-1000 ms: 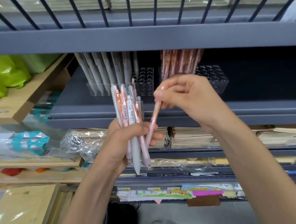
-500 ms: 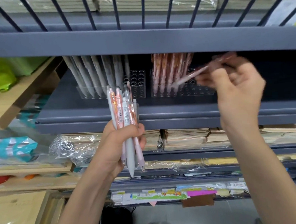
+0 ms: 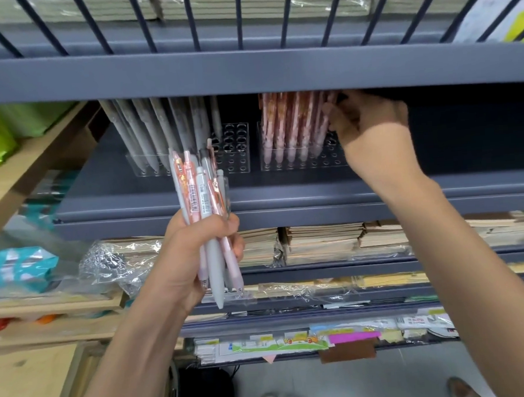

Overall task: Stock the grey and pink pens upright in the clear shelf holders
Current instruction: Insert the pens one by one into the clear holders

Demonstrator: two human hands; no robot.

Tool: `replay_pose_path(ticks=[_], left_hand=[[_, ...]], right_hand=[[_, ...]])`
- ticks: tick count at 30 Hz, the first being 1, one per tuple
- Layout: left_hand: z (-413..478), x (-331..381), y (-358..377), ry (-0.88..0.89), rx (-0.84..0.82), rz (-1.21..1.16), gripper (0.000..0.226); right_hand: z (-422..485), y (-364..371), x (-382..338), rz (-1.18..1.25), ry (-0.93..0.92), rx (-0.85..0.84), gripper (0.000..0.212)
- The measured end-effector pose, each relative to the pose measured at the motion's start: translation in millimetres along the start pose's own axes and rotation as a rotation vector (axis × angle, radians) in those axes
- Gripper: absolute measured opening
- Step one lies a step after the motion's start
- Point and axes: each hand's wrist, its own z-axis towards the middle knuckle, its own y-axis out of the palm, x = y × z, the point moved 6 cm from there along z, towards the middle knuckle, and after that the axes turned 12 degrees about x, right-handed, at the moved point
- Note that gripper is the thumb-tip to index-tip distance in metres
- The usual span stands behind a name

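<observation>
Both hands are raised. The left hand grips a bundle of pens, grey and pink, upright with tips down. The right hand curls against the rightmost of the pink pens standing in a clear plastic holder; shadow hides whether it pinches one. Grey pens lean in the neighbouring holder, their tops cut off by the shelf above.

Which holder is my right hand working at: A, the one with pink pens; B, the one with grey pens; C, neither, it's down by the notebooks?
A: the right hand holds a pink pen at the right end of the pink row standing in the right-hand clear holder; the grey pens stand further left.
</observation>
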Motion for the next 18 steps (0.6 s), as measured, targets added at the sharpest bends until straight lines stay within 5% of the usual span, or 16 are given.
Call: replay_pose_path(ticks=[10, 16, 18], left_hand=[[-8, 0, -4, 0.019, -0.069, 0.028, 0.029], [-14, 0, -6, 0.0, -0.117, 0.043, 0.032], [-17, -1, -5, -0.02, -0.168, 0.056, 0.034]], right_hand=[[2, 11, 0, -0.14, 0.095, -0.105, 0.032], [-14, -23, -5, 0.24, 0.302, 0.202, 0.011], [-24, -16, -22, 0.376, 0.323, 0.097, 0.01]])
